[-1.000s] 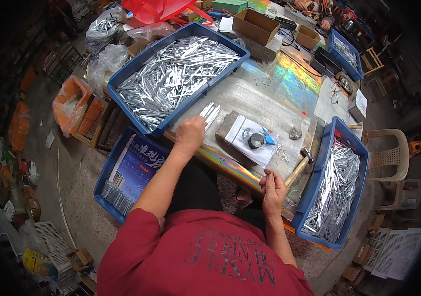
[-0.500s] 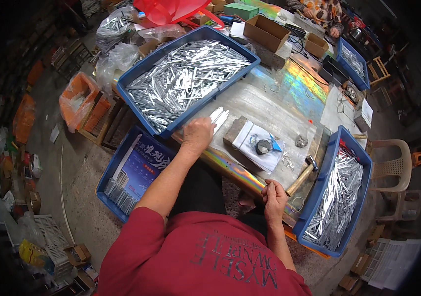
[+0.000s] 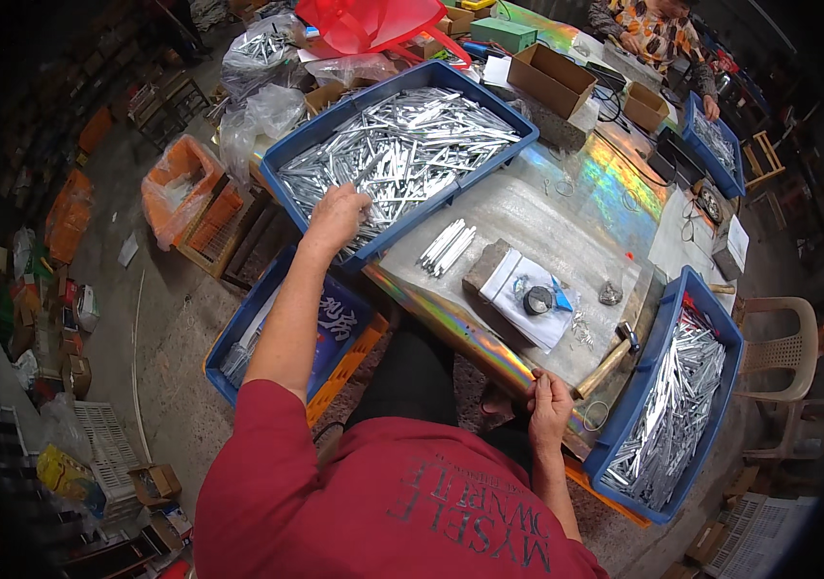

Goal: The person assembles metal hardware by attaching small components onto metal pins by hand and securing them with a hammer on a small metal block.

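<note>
My left hand (image 3: 337,218) reaches over the near side of a large blue bin (image 3: 388,238), its fingers closed among thin silvery metal strips (image 3: 407,145). A grey strip seems to stand up from its fingertips. A small row of strips (image 3: 447,248) lies side by side on the table, right of that bin. My right hand (image 3: 551,403) rests at the table's near edge, fingers curled together; whatever they hold, if anything, is hidden. Close by lies a hammer (image 3: 605,367) with a wooden handle. A block covered in white paper (image 3: 518,285) bears a dark round piece (image 3: 537,300).
Another blue bin of metal strips (image 3: 672,405) stands at the right, beside a plastic chair (image 3: 781,338). A blue crate (image 3: 224,372) sits low at left. Cardboard boxes (image 3: 552,79) and a red bag (image 3: 364,24) are at the back. Another person (image 3: 658,34) sits at the far right.
My left hand has let go of the row of strips on the table and moved up and left into the large bin. My right hand stays at the table edge. The view has shifted slightly.
</note>
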Demonstrator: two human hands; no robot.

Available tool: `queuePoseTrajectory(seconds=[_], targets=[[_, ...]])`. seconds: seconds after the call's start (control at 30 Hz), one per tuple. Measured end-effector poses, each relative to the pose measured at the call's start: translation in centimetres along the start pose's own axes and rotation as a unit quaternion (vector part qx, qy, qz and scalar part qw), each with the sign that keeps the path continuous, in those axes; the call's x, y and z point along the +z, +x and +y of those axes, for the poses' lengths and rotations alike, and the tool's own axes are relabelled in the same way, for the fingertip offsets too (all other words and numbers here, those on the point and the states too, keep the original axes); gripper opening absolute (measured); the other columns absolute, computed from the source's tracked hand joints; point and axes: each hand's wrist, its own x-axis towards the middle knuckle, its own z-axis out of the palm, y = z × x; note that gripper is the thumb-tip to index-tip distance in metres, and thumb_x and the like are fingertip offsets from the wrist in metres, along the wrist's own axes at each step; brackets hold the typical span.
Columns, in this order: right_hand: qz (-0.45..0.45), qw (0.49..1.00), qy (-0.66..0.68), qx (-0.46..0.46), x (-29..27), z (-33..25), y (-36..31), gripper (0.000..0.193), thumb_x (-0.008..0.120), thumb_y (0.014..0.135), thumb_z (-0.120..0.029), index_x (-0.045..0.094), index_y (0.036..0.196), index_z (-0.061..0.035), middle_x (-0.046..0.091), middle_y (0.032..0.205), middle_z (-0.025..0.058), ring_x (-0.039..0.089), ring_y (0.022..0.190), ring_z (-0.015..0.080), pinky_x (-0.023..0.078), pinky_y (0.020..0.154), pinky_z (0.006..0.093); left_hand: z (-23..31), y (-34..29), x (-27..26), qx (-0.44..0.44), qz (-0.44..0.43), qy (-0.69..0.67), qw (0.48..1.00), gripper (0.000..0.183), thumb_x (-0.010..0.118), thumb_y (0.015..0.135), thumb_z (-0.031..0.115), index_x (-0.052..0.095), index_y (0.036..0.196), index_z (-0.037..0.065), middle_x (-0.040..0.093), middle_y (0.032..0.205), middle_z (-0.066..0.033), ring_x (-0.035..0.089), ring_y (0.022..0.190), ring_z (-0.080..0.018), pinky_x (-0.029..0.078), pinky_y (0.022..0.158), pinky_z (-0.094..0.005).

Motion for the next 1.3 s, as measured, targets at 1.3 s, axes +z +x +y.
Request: queuePoseTrajectory(seconds=[1.3], targets=[[-0.094, 0.976, 0.158, 0.119, 1.4, -1.3, 0.3, 0.024, 0.045, 0.085, -0.026, 0.053, 0.077, -0.0043, 0.047, 0.057, -0.003, 0.037, 0.048, 0.0017, 0.028, 0.043, 0.0148, 19.5, -10.0, 4.3, -0.107, -0.173, -0.798, 0.567, 0.011, 0.055, 0.079, 0.012, 0.054, 0.086, 0.004, 0.058, 0.077, -0.0046, 0.041, 0.053, -0.0018, 0.031, 0.046, -0.015]])
